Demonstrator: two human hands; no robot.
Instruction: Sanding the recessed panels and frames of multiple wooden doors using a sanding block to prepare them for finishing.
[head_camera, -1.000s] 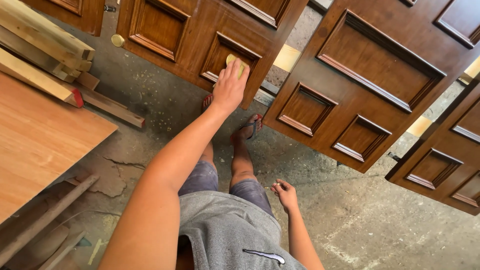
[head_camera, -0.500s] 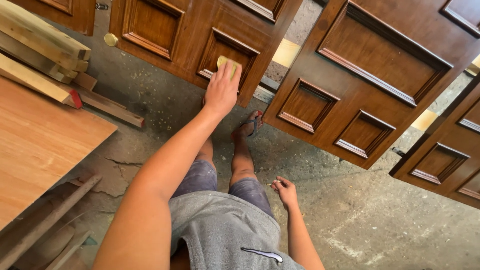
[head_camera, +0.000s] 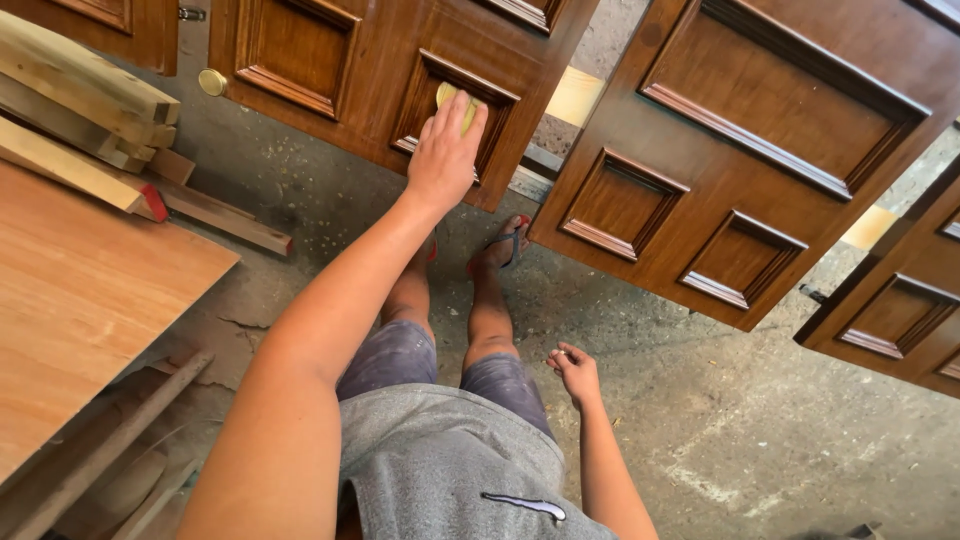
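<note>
My left hand (head_camera: 445, 150) reaches forward and presses a small yellow pad (head_camera: 452, 98) flat against a recessed lower panel of a dark brown wooden door (head_camera: 350, 60). The fingers lie over the pad and hide most of it. My right hand (head_camera: 574, 370) hangs beside my right thigh, fingers loosely curled, holding nothing, with a ring on one finger. My feet in sandals (head_camera: 505, 245) stand on the concrete floor just below the door's bottom edge.
More brown panelled doors stand to the right (head_camera: 760, 160) and far right (head_camera: 900, 310). A light wood board (head_camera: 80, 300) lies at the left, with stacked timber pieces (head_camera: 80, 110) behind it. A round brass knob (head_camera: 211, 82) shows on the door. The dusty concrete floor (head_camera: 760, 440) is cracked.
My left hand has slid the yellow pad a little along the door panel, and the view has shifted slightly. My right hand has stayed by my thigh.
</note>
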